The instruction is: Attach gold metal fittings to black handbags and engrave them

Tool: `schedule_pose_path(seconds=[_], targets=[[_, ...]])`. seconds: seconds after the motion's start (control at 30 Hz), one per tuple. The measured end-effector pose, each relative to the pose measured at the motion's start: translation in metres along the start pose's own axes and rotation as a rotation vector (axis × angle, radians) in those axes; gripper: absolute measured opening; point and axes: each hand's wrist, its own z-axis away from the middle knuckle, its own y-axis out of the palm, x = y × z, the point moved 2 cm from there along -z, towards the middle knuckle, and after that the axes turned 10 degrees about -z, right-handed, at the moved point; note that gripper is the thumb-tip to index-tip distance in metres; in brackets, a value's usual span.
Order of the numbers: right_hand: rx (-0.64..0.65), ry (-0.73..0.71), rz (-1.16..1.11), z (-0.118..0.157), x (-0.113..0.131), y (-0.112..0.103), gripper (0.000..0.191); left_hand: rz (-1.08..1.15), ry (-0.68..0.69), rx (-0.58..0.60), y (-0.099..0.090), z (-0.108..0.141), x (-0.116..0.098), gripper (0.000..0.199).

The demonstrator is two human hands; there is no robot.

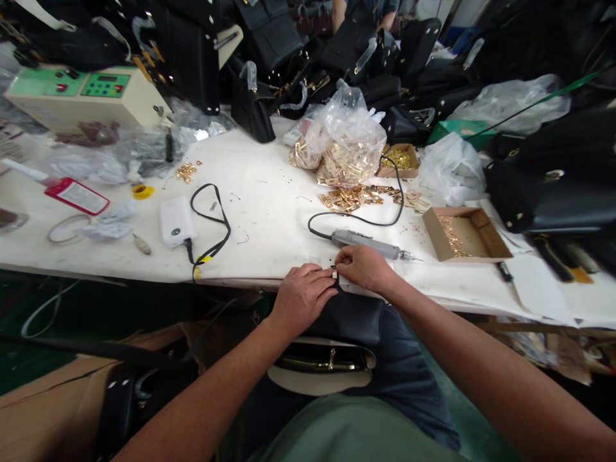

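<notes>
A black handbag (353, 316) lies across my lap, its open mouth with a cream lining facing me. Its flap end rests at the table edge, where a small gold metal fitting (334, 273) sits on a black tab. My left hand (304, 296) lies flat over the flap, fingers stretched out, fingertips beside the fitting. From the other side, my right hand (362, 266) pinches at the fitting with thumb and fingertips; whatever else is between them is hidden. Just beyond my right hand lies a grey electric screwdriver (370, 244) with its bit pointing right.
A cardboard tray (474, 236) of small screws stands right. Behind are loose gold fittings (349, 199) and a plastic bag of them (353, 144). A white power box (176, 221) with a black cable lies left. Black bags (553, 173) crowd the back and right; another person (366, 13) is beyond.
</notes>
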Motion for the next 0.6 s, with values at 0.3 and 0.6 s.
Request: schedule_pose_path(seconds=[0.3, 0.6], targets=[[0.046, -0.089, -0.058, 0.017, -0.002, 0.002, 0.02, -0.1, 0.051, 0.053, -0.009, -0.005, -0.005, 0.019], [0.057, -0.072, -0.022, 0.019, -0.002, 0.006, 0.023, -0.102, 0.077, 0.006, -0.007, -0.005, -0.004, 0.016]])
